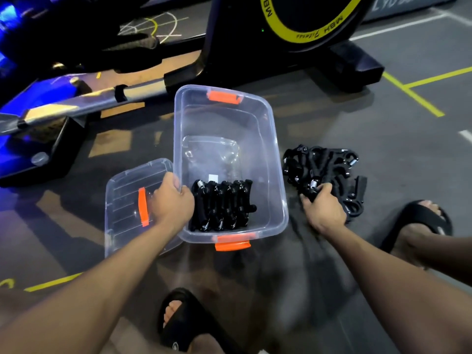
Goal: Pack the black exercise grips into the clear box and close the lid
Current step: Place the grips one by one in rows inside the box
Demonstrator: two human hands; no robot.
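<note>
**Inspector:** Status at centre frame: clear box (pixel 265 139) stands open on the floor (pixel 383 149), with a row of packed grips (pixel 222 205) lined up at its near end. Loose grips (pixel 324 167) lie heaped on the floor just right of the box. Your right hand (pixel 323 208) is curled round one or two from the near edge of that heap. Your left hand (pixel 173 198) has its fingers hooked over the box's left rim, steadying it.

**Operator:** How should I expect them to handle?

**Inspector:** My judgement: stiff, light pieces, each with a metal spring. The handles and springs look likely to snag one another in the pile, so lift by a handle and shake free before carrying across. They should not slip or break.

**Operator:** Anything in my way?

**Inspector:** Lid (pixel 132 200) lies flat at lower left, touching the box wall, under your left forearm; you will need it last. A clear plastic bag (pixel 212 152) lies in the box's middle, beyond the packed row. An exercise bike (pixel 293 47) stands beyond the box at the top of frame, and a metal rail (pixel 89 100) runs across the upper left. Your sandalled feet (pixel 421 221) sit near the heap and at bottom centre. The path from heap to box looks unobstructed.
</note>
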